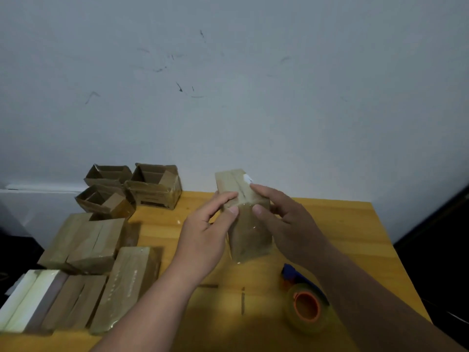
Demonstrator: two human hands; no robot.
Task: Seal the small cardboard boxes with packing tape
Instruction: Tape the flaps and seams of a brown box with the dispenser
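Looking down at a yellow wooden desk [330,224] pushed against a scuffed pale wall [228,72]. Over at 9 o'clock, bunch of closed cardboard boxes [86,240] lying flat in a cluster, shiny with tape, one white-ish box [22,298] at the near-left corner. Just behind those, around 10 o'clock, three open boxes [154,186] with flaps up, sitting at the far-left edge of the desk.

Dead centre: small cardboard box [241,189] held up off the desk, tilted, seam running along the top face, little white label near its far corner. Strip of clear packing tape [250,237] hanging from its near end down toward the desk, glossy and a bit crinkled.

Left hand [205,229] coming in from 7 o'clock, grip closed on the box — thumb on the near edge where the tape starts, fingers curled around the left side. Right hand [281,214] coming in from 5 o'clock, same deal, grip pinching the box with thumb pressed at the near edge and fingers wrapped over the right side. Thumbs nearly touching each other.

Down at 4 o'clock, tape roll [307,308] with an orange core lying on the desk, blue dispenser handle [291,271] poking out behind it, partly hidden by the right forearm. Couple of dark marks on the desk near 6 o'clock.
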